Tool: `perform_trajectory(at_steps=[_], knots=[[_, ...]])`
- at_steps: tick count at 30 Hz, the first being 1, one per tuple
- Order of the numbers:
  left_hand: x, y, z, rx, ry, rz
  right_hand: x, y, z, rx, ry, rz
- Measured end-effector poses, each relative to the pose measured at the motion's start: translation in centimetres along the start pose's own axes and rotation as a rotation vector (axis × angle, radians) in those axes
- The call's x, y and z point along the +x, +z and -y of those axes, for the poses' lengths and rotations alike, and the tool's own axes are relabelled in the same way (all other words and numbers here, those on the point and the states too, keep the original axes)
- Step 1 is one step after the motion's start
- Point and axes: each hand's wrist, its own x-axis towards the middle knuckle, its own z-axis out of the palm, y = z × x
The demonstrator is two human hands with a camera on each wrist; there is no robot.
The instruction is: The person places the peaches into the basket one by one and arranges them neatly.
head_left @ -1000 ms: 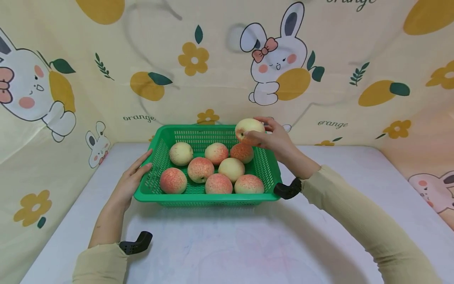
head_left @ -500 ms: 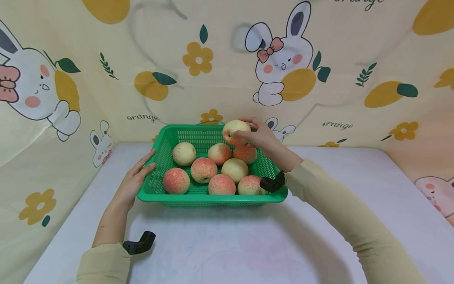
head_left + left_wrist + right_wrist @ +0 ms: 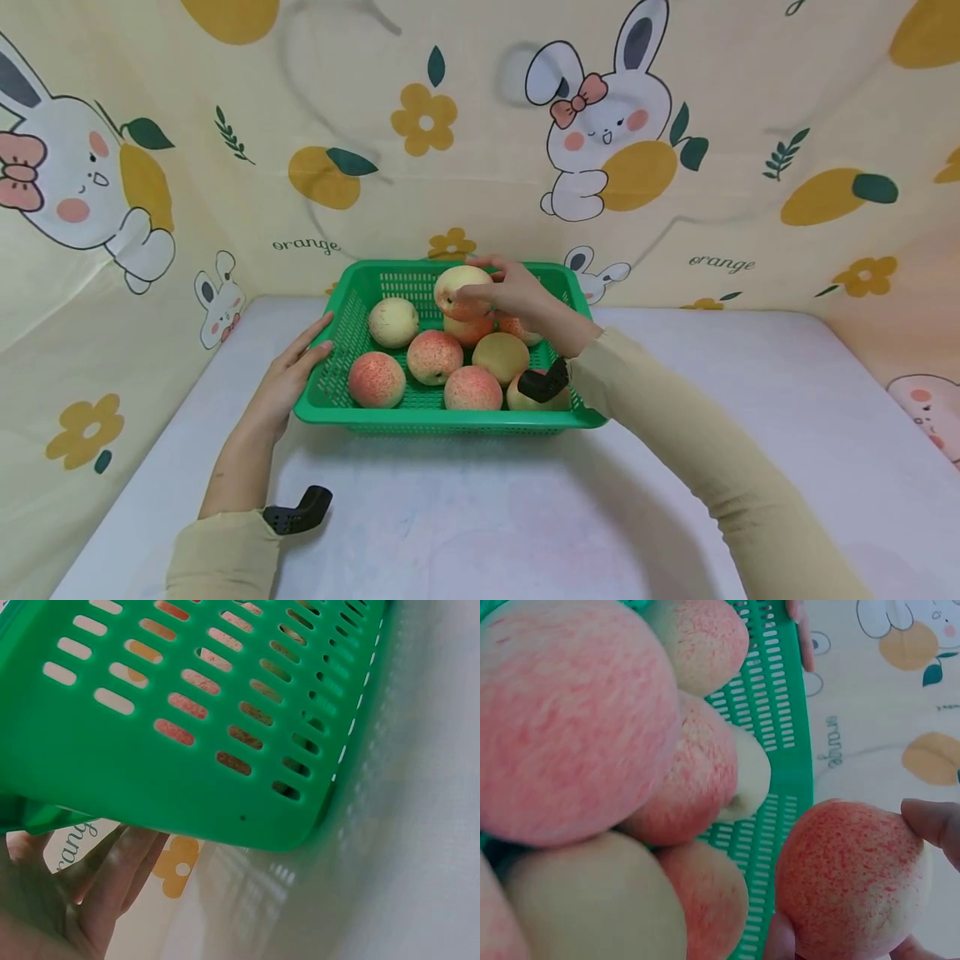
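Observation:
A green plastic basket (image 3: 450, 419) with slotted walls stands on the table, several red-and-yellow peaches lying inside, such as a mostly red peach (image 3: 377, 380) at its front left. Over its back part, my right hand (image 3: 521, 293) holds one peach (image 3: 459, 287) between thumb and fingers, above another peach (image 3: 470, 330) that it partly covers. In the right wrist view, the held peach (image 3: 851, 881) shows a speckled red side. My left hand (image 3: 285, 379) touches the basket's left rim, fingers fairly straight and thumb apart; in the left wrist view its fingers (image 3: 124, 862) lie partly behind the rim.
The white table (image 3: 480, 517) extends in front of the basket and to both sides. A cream cloth backdrop (image 3: 465, 183) printed with rabbits and oranges rises behind it. A black wrist device (image 3: 543, 381) hangs over the basket's front right, covering part of a peach.
My right hand has carried the held peach leftward and slightly down, from the basket's back right corner to its back middle. The left hand has stayed on the rim.

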Motion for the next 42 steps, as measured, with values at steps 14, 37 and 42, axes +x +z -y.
perform_trajectory(at_steps=[14, 37, 42], knots=[[0.1, -0.1, 0.0, -0.009, -0.01, -0.006, 1.7, 3.0, 0.6, 0.002, 0.015, 0.121], [0.3, 0.0, -0.1, -0.024, -0.002, -0.015, 3.3, 7.1, 0.9, -0.118, -0.021, 0.338], [0.4, -0.1, 0.0, -0.025, -0.007, -0.011, 3.5, 6.9, 0.8, -0.185, -0.019, 0.41]])
